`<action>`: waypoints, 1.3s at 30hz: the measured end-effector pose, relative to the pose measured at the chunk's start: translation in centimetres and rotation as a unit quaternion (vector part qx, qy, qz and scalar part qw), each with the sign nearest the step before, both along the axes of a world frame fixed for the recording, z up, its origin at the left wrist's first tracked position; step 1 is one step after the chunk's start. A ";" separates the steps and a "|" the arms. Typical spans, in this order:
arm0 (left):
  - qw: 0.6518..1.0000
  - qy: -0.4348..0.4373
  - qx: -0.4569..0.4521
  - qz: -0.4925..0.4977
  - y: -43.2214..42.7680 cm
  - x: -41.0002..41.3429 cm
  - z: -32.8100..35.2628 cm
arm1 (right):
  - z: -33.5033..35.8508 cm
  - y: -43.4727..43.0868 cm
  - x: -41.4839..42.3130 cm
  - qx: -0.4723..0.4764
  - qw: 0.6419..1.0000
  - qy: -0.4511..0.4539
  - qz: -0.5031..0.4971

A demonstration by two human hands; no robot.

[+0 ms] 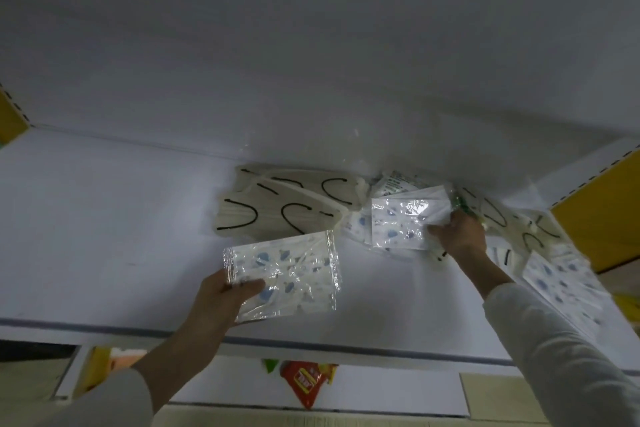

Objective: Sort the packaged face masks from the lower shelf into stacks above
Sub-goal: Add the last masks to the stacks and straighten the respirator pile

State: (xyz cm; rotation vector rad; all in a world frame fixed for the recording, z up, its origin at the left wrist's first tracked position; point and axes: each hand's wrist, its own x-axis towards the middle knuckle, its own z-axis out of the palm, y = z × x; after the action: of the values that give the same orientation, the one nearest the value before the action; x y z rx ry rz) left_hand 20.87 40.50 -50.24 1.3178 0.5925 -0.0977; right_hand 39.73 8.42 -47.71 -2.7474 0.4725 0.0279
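Left hand (221, 295), lower centre of the frame, pinches the near-left corner of a blue-spotted mask packet (294, 274), thumb on top and fingers beneath, so that the packet is held above the front of the shelf. Right hand (457, 236), centre right, has its fingers curled round the right edge of a second blue-spotted packet (398, 222); this packet lies on top of a small stack of like packets (356, 229) at the back of the shelf.

White panel (311, 45): fills the upper half of the frame. White shelf (104, 236): spans the middle of the frame from left to right and bears all the masks. Yellow side panels: one at the right edge (599, 204), one at the upper left edge (10, 121). White sleeves (554, 350) cover both forearms.

Cream masks with black ear loops (277, 208): an overlapping stack at centre, just left of the blue-spotted stack and touching it. Loose pile of mixed packets (561, 274): right side of the frame, behind the right forearm, cream and blue-spotted ones overlapping. Red snack packet (304, 381): bottom centre, below the front lip of the shelf.
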 end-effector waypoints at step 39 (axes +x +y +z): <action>0.973 -0.167 0.112 -0.110 1.7 -12.1 24.0 | 20.8 11.7 -24.5 0.402 0.889 0.080 0.203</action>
State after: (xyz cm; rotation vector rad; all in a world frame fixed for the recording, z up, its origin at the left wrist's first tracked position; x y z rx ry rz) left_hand 8.79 42.22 -26.24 1.5764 0.1718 0.0124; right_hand 15.22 20.13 -26.95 -1.9693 -0.0914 0.4504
